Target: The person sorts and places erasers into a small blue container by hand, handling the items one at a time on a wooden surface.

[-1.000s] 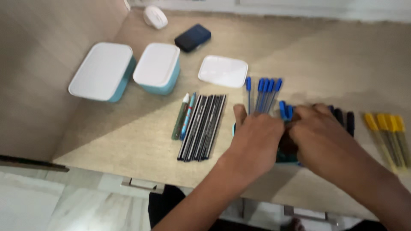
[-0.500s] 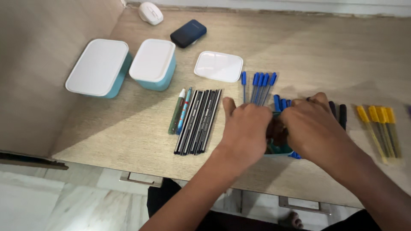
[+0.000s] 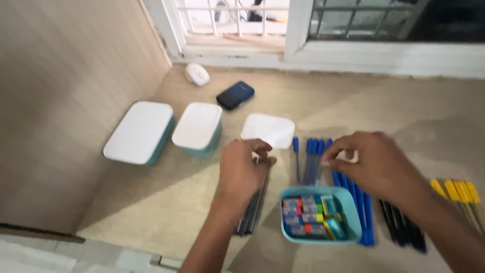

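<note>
We see a wide beige table (image 3: 384,111) set against a window frame (image 3: 298,30), with a side panel (image 3: 65,101) on the left. At the back left stand two teal boxes with white lids, the larger (image 3: 140,132) beside the smaller (image 3: 197,127), and a loose white lid (image 3: 268,130) lies just right of them. Behind these sit a dark blue case (image 3: 235,95) and a white mouse (image 3: 196,74). Rows of pens lie across the table: dark ones (image 3: 252,212) under our left wrist, blue ones (image 3: 310,156) between the hands, more blue ones (image 3: 362,212) and black ones (image 3: 401,222) to the right, and yellow ones (image 3: 462,194) at the far right.

The open teal box (image 3: 348,207) stands near the front edge, just beside the blue pens, packed with small blocks in red, green, yellow and blue.

Our left hand (image 3: 241,172) hovers above the dark pens, fingers curled inward; blur hides whether they grip anything. Our right hand (image 3: 376,162) hangs above the box's far side, thumb and forefinger pinched together, and we cannot tell whether something is between them.
</note>
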